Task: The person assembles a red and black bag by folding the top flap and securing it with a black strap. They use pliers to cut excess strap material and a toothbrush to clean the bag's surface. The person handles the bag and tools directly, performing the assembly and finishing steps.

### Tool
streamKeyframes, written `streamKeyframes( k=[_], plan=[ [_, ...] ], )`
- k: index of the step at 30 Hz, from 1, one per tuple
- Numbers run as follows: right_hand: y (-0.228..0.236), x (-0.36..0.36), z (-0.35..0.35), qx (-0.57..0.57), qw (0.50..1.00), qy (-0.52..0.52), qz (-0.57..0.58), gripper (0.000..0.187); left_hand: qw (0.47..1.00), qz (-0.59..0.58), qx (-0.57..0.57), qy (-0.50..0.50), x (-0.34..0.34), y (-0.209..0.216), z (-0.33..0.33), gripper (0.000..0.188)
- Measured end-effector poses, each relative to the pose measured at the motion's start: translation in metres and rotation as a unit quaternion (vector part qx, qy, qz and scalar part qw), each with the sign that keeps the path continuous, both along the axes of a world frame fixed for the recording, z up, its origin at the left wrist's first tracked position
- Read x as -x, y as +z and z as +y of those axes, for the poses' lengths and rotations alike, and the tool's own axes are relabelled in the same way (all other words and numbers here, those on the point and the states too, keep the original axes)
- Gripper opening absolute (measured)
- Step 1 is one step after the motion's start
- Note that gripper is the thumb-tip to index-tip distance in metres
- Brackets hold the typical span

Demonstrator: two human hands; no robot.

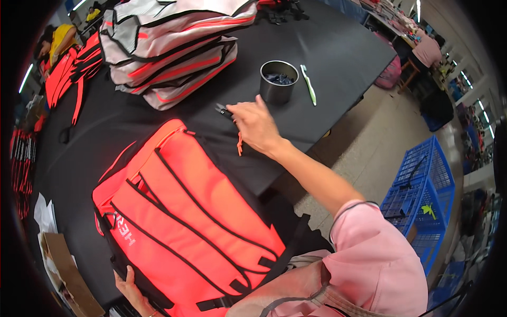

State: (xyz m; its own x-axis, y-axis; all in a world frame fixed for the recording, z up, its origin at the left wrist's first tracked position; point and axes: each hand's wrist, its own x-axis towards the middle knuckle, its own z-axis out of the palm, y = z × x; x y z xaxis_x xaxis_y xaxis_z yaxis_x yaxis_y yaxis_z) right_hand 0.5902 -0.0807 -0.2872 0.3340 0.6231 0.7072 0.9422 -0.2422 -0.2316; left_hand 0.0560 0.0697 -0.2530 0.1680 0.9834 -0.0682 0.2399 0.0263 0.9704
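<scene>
A bright orange-red backpack (206, 211) with black trim and two shoulder straps lies straps up on the table in front of me. My left hand (129, 289) is at its lower left edge, finger and thumb apart, partly cut off by the bag. Beyond the bag's upper right corner, my right hand (256, 126) reaches over the table with its fingers closed round small thread snips (222, 109). Their metal tips stick out to the left. A short orange cord (240, 144) hangs below that hand. Just past it stands a metal cup (277, 94) with dark bits inside.
A toothbrush (308, 85) lies right of the cup. Grey and orange backpacks (174, 53) are stacked at the back; more orange pieces (63, 76) lie far left. A cardboard box (68, 274) sits lower left. Blue crates (422, 190) stand on the floor right. Other people work farther off.
</scene>
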Motion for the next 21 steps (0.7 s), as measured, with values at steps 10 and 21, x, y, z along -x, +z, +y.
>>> streamKeyframes(
  k=[10,21],
  plan=[
    [0.005,-0.152,-0.135,0.087,0.912,-0.382,0.123,0.032,0.993,0.106,-0.04,-0.039,0.01,-0.007,0.033,0.044],
    [0.093,-0.118,-0.09,0.003,0.952,-0.268,0.149,0.076,0.994,0.095,-0.02,-0.051,0.013,-0.012,0.035,0.048]
  ],
)
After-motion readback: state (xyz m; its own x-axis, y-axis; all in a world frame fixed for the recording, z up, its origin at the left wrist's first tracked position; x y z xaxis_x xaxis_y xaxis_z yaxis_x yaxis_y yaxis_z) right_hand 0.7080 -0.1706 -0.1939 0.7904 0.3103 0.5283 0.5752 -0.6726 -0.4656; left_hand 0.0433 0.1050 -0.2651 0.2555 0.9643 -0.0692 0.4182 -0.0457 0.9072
